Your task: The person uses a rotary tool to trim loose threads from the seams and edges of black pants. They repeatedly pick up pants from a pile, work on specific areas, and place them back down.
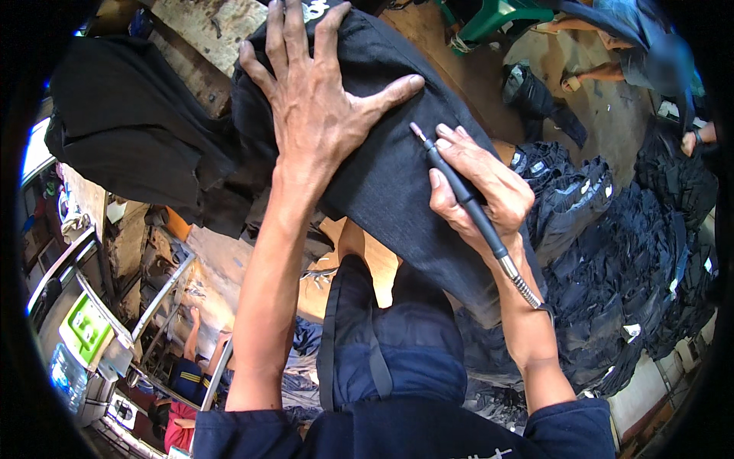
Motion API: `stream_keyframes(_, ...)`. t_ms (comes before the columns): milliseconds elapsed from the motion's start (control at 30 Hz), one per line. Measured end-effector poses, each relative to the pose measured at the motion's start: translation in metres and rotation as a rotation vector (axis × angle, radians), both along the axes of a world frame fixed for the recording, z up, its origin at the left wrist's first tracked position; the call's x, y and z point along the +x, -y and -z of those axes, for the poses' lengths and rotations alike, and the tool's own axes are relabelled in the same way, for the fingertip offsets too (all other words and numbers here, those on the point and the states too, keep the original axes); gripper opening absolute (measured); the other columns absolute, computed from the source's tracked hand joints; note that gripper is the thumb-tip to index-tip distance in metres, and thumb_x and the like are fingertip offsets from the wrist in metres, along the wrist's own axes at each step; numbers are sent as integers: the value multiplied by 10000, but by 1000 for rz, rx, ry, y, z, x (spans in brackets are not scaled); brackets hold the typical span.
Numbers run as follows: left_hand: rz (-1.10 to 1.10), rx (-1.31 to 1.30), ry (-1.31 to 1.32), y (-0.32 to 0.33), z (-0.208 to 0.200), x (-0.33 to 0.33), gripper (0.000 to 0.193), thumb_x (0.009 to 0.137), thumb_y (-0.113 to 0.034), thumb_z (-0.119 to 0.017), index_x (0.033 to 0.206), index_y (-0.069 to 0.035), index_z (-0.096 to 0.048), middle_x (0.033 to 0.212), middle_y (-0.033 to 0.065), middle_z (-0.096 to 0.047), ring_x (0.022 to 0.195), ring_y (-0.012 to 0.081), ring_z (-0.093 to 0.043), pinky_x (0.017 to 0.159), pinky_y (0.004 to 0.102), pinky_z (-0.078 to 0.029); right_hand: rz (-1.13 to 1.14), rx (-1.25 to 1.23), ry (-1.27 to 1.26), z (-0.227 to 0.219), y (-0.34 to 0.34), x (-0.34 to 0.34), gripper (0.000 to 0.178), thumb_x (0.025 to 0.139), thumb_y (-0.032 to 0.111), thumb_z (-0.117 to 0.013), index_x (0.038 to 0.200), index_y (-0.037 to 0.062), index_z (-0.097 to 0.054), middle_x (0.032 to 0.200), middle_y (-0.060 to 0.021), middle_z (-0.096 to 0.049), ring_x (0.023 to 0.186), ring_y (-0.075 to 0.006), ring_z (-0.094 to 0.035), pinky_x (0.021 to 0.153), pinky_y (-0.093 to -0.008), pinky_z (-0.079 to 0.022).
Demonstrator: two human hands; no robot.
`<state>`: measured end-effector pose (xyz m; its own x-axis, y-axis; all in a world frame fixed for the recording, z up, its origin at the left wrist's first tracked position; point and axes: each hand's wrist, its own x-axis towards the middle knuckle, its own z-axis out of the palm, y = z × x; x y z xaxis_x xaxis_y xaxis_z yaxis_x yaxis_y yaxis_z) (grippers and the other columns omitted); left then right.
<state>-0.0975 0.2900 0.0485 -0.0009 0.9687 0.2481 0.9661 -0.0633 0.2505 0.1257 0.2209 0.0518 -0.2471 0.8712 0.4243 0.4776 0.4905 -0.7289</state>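
Note:
Dark denim jeans (397, 191) lie stretched out in front of me, one leg running from the upper middle down toward my right forearm. My left hand (317, 107) presses flat on the cloth with its fingers spread wide. Between the fingers and thumb of my right hand (489, 187) is a slim black rotary grinding pen (470, 200) with a pinkish tip and a coiled spring sleeve at its rear. The tip is close to the denim, right of my left thumb; whether it touches I cannot tell. More black cloth (145, 130) hangs at the left.
Large piles of dark jeans (604, 260) fill the right side. A worn wooden board (206, 38) is at the upper left, a green plastic stool (501, 19) at the top. Other people are at the upper right and lower left, beside a metal frame (164, 294).

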Motion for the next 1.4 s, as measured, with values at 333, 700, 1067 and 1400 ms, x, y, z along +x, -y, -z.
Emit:
stream_keyframes(333, -31, -4, 33, 1, 0, 6, 1151, 738, -715, -907, 1627, -122, -478, 1809, 229, -248, 1672, 448, -195, 1352, 654, -86, -12, -63, 20, -7, 10, 7, 301, 806, -46, -791, 1099, -118, -796, 1084, -275, -821, 1119, -403, -816, 1086, -513, -622)
stream_keyframes(700, -13, -16, -9, 2, -1, 4, 1122, 744, -716, -901, 1603, -111, -509, 1783, 247, -298, 1659, 444, -225, 1358, 629, -75, 4, -65, 16, -8, 20, 16, 285, 795, -29, -779, 1067, -114, -794, 1063, -278, -822, 1106, -406, -820, 1070, -523, -629)
stream_keyframes(1067, 12, 58, -56, 0, 3, 3, 1028, 767, -713, -889, 1488, -54, -572, 1771, 253, -314, 1657, 439, -225, 1359, 626, -76, 38, -46, 24, -6, 21, 17, 276, 811, -31, -779, 1078, -97, -803, 1048, -254, -826, 1111, -404, -819, 1076, -537, -623)
stream_keyframes(1400, 28, 75, -77, 2, 7, 1, 963, 765, -694, -903, 1383, -16, -611, 1736, 260, -354, 1642, 440, -250, 1349, 629, -103, 140, -66, 62, -6, 22, 15, 275, 826, -35, -781, 1093, -96, -805, 1082, -261, -826, 1121, -393, -817, 1079, -521, -622)
